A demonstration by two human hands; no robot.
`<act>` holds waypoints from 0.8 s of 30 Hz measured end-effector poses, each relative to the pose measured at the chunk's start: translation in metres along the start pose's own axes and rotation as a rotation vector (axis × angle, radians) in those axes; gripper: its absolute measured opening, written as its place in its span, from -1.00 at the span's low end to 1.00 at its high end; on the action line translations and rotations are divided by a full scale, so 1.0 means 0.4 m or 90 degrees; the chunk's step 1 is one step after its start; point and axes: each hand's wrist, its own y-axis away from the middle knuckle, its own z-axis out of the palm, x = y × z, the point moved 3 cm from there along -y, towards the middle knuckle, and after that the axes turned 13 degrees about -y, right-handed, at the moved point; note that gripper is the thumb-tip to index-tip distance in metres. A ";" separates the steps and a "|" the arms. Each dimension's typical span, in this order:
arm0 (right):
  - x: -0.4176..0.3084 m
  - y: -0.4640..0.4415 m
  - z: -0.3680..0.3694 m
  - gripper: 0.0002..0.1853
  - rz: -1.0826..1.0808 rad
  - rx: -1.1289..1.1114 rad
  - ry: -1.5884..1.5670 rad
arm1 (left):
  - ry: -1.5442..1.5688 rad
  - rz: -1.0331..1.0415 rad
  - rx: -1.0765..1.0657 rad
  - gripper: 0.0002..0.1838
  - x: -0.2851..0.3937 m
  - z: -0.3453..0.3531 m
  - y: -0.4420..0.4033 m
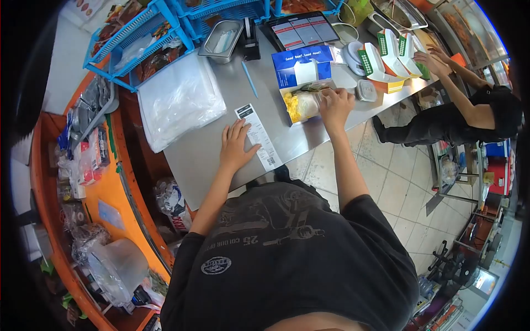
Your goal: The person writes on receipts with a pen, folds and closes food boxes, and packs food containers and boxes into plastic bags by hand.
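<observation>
My left hand [237, 146] lies flat with fingers spread, its fingertips on the long white printed receipt [258, 135] on the steel table. At the right side of an open blue takeaway box [301, 66], my right hand [337, 110] has its fingers bent together over the contents. Something pale and see-through shows at those fingertips, too small to make out. Inside the box are yellow food [298, 106] and some darker greens. A small lidded clear tub [366, 90] stands just right of my right hand.
Clear plastic bags [179, 99] lie stacked at left, near blue baskets [135, 49]. A blue pen [249, 79], steel tray [222, 39] and tablet [302, 31] lie further back. Open green-and-white boxes [386, 60] stand at right, near a co-worker [464, 110].
</observation>
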 end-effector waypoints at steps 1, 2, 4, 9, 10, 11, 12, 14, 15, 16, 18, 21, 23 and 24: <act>-0.005 -0.011 0.008 -0.81 -0.013 -0.027 0.025 | 0.001 -0.001 -0.003 -0.32 0.000 -0.001 -0.001; -0.004 -0.019 0.016 -0.82 -0.024 -0.038 0.040 | 0.003 -0.002 -0.005 -0.32 0.000 -0.002 -0.002; -0.001 -0.035 0.030 -0.84 -0.048 -0.062 0.071 | 0.001 -0.007 -0.014 -0.33 0.001 -0.002 -0.001; -0.010 -0.114 0.037 -0.85 -0.085 -0.123 0.099 | -0.011 -0.005 -0.019 -0.32 -0.006 0.009 0.002; -0.013 -0.133 0.037 -0.83 -0.101 -0.141 0.103 | -0.009 -0.003 -0.014 -0.32 -0.006 0.009 0.003; -0.007 -0.156 0.051 -0.81 -0.088 -0.194 0.143 | -0.007 0.000 -0.010 -0.32 -0.005 0.008 0.002; 0.000 -0.176 0.063 -0.79 -0.075 -0.247 0.182 | -0.005 0.004 -0.005 -0.32 -0.006 0.009 0.003; -0.019 -0.214 0.070 -0.75 -0.038 -0.337 0.189 | -0.006 0.010 -0.003 -0.33 -0.007 0.013 0.004; -0.033 -0.233 0.074 -0.74 -0.023 -0.379 0.193 | -0.004 0.012 0.001 -0.33 -0.007 0.012 0.004; -0.039 -0.247 0.082 -0.72 -0.008 -0.428 0.231 | -0.001 0.013 0.007 -0.33 -0.006 0.010 0.004; -0.058 -0.268 0.092 -0.66 0.023 -0.527 0.306 | 0.002 0.010 0.002 -0.34 -0.003 0.005 0.003; -0.077 -0.292 0.098 -0.52 0.097 -0.550 0.272 | 0.000 0.011 0.001 -0.34 -0.001 0.006 0.003; -0.072 -0.297 0.109 -0.50 0.105 -0.558 0.267 | -0.001 0.011 0.001 -0.34 0.000 0.009 0.006; -0.070 -0.297 0.114 -0.49 0.112 -0.553 0.276 | -0.001 0.010 0.002 -0.34 0.000 0.008 0.007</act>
